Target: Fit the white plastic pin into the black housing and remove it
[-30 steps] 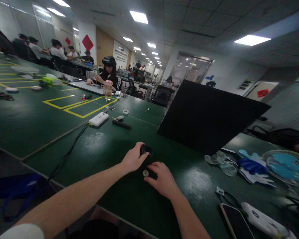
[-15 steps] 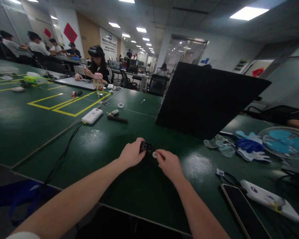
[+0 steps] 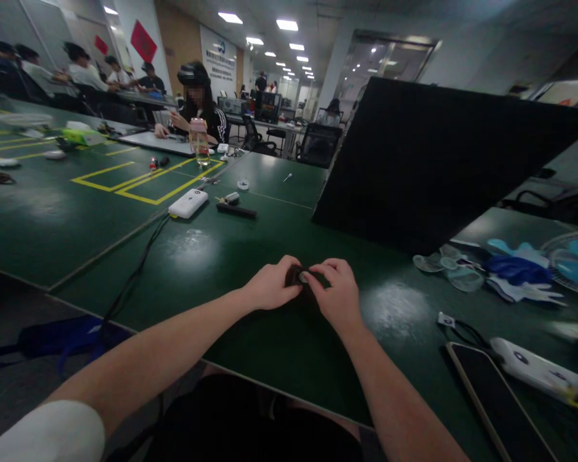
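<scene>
My left hand (image 3: 273, 284) is closed around a small black part (image 3: 293, 276), held just above the green table (image 3: 250, 340). Against that part, my right hand (image 3: 337, 292) pinches a small pale disc (image 3: 303, 276) between thumb and fingers. The disc looks to be touching the black part's right side, though fingertips cover much of both. What kind of part the black piece is, I cannot make out.
A black panel (image 3: 428, 160) leans at the right back. A phone (image 3: 498, 398), gloves (image 3: 520, 273) and clear fan blades (image 3: 455, 266) lie to the right. Further left are a white power bank (image 3: 189, 203) with a cable, a dark bar (image 3: 237, 210) and a bottle (image 3: 200, 142). Across the table sits a person (image 3: 202, 109).
My right hand has brought the disc left, up to the black part; before, the two were apart. The camera view has tilted down and turned slightly left.
</scene>
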### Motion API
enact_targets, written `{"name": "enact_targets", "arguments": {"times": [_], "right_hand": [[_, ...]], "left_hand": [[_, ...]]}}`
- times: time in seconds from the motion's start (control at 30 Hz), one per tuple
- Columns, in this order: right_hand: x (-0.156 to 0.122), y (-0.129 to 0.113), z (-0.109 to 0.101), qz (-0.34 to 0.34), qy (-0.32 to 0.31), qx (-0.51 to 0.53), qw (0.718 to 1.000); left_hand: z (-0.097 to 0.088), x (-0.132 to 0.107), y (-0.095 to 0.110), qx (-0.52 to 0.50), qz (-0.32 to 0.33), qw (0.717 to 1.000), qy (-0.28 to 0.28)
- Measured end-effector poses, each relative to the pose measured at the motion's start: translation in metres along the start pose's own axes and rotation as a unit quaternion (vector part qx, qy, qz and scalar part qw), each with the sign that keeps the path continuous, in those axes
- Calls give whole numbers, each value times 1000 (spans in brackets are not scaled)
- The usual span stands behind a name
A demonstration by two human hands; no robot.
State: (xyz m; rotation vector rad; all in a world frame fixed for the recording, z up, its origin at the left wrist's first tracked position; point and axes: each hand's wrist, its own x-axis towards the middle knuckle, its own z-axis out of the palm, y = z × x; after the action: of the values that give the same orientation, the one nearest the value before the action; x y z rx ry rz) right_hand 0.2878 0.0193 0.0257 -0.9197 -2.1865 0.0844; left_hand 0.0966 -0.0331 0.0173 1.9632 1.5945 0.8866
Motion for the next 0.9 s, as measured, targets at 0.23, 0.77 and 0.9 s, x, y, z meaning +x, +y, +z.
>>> {"name": "enact_targets", "arguments": {"times": [0.23, 0.77, 0.9], "right_hand": [[2, 8, -4, -8, -38, 41, 998], [1, 0, -10, 38, -65, 100, 992], [-8, 9, -21, 60, -56, -6, 997]], "left_hand": [[3, -1, 2, -10, -4, 1000, -2], [-1, -4, 14, 15, -35, 999, 7], [-3, -3, 14, -12, -79, 996, 40]]}}
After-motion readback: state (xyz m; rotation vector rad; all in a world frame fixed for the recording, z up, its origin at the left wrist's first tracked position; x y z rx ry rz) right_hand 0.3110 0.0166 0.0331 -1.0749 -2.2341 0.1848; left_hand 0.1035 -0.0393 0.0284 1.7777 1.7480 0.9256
